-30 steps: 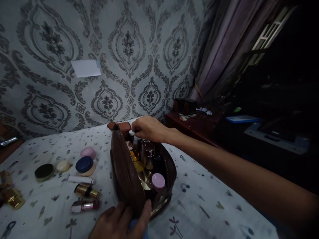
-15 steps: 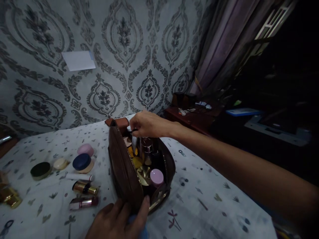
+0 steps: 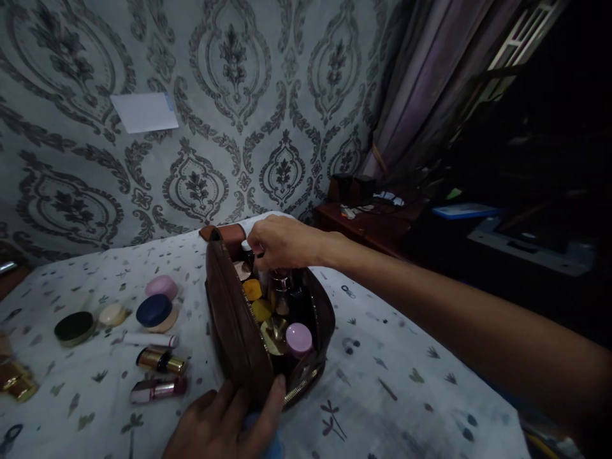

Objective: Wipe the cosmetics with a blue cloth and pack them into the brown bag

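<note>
A brown cosmetic bag (image 3: 234,319) stands unzipped on the patterned cloth, filled with several cosmetics. Inside it I make out a pink-lidded jar (image 3: 299,338), a gold-topped container (image 3: 274,336) and yellow-lidded pieces (image 3: 261,310). My left hand (image 3: 229,421) grips the near end of the bag, thumb on the zipper edge and fingers against its side. Over the far end, my right hand (image 3: 277,245) reaches in with its fingers pinched together. What they hold is mostly hidden; a white-capped dark bottle (image 3: 247,248) stands right beside the fingertips.
Left of the bag lie a blue-lidded jar (image 3: 155,311), a pink sponge-like piece (image 3: 162,287), a dark round compact (image 3: 74,327), a white tube (image 3: 150,340) and lipsticks (image 3: 157,389). A brown case (image 3: 229,236) sits behind the bag. A reddish wooden table (image 3: 368,226) stands at right.
My right hand has dipped slightly into the bag, and the pale slim thing under its fingers is now mostly out of sight. My left hand stays on the bag.
</note>
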Demonstrator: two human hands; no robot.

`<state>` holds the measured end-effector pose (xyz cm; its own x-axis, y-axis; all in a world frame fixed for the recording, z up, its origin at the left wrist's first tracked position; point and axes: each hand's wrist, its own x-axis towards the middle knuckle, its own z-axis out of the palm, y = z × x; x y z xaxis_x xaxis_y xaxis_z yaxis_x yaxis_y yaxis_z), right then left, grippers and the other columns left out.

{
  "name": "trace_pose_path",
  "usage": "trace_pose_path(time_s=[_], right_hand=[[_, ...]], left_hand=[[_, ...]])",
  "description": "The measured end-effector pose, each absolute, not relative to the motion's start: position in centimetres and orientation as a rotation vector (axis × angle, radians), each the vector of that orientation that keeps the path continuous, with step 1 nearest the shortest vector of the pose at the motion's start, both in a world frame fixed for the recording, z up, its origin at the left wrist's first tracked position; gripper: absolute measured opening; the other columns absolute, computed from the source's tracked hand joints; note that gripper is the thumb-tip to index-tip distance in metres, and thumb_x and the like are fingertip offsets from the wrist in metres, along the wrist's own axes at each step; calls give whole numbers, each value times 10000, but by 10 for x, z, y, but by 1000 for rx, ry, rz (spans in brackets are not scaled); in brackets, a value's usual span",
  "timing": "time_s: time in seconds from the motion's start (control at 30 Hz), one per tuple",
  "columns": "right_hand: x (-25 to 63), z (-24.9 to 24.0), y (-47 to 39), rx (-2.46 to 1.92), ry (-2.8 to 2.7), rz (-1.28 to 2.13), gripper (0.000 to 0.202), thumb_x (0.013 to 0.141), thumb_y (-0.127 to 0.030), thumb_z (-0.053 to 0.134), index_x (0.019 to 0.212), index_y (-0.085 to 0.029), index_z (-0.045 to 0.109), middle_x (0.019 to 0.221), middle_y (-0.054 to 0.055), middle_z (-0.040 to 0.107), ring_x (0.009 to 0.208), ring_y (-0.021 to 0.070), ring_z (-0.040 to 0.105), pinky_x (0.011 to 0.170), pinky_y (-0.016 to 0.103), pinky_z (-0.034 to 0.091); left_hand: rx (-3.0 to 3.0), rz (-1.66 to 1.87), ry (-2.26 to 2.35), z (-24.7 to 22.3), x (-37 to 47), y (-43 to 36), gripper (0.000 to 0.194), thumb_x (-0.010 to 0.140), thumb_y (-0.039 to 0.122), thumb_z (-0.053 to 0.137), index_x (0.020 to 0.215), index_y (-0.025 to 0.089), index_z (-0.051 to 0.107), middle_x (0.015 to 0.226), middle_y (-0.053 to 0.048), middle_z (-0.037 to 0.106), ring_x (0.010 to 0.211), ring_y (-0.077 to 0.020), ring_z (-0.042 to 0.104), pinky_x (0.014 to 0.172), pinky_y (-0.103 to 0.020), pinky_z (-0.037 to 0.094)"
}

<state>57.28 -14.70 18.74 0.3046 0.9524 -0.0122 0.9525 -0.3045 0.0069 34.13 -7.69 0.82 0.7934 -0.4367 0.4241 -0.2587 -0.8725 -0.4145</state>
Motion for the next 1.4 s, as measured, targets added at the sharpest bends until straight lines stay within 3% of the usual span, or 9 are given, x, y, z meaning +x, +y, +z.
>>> trace_pose_path(time_s=[0.57, 0.83, 0.97, 1.17, 1.27, 1.4], right_hand=[[570, 179, -143, 2393, 1737, -13, 293, 784, -349, 662, 995, -158, 734, 1004, 129, 737, 993, 276, 675, 710, 285, 460], [556, 189, -139, 2258, 1676, -56, 283, 812, -184, 646, 1083, -126, 705, 1042, 157, 730, 995, 277, 684, 770, 323, 510], [557, 186, -137, 2281, 1702, -50, 282, 803, -211, 656, 1065, -123, 712, 1069, 164, 721, 987, 285, 679, 755, 329, 503], [568, 181, -145, 2389, 1747, -40, 362, 834, -456, 621, 991, -147, 728, 970, 126, 729, 937, 264, 670, 680, 282, 441], [568, 184, -155, 2489, 1789, 58, 299, 881, -395, 574, 947, -145, 724, 918, 117, 724, 891, 245, 660, 644, 275, 397], [548, 187, -179, 2750, 1838, 236, 265, 941, -259, 477, 884, -150, 711, 861, 96, 710, 818, 215, 643, 637, 293, 380]], left_hand=[[-2664, -681, 540, 7, 341, -77, 612, 847, 129, 457, 1458, 154, 418, 935, -65, 755, 711, -189, 699, 528, -250, 550], [-2665, -679, 523, 7, 339, -77, 620, 865, 124, 434, 1482, 153, 376, 908, -56, 745, 708, -181, 687, 538, -244, 536], [-2688, -678, 511, 7, 339, -79, 647, 861, 90, 433, 1499, 147, 342, 920, -71, 745, 731, -178, 680, 564, -239, 536], [-2719, -669, 423, 7, 339, -83, 663, 861, 102, 453, 1507, 177, 322, 888, -60, 746, 738, -198, 691, 551, -256, 536], [-2671, -710, 489, 10, 340, -81, 629, 871, 117, 439, 1493, 140, 351, 839, -64, 738, 693, -193, 679, 520, -256, 526], [-2646, -735, 452, 17, 341, -80, 590, 877, 111, 423, 1463, 179, 399, 806, -53, 727, 701, -189, 672, 531, -251, 518]])
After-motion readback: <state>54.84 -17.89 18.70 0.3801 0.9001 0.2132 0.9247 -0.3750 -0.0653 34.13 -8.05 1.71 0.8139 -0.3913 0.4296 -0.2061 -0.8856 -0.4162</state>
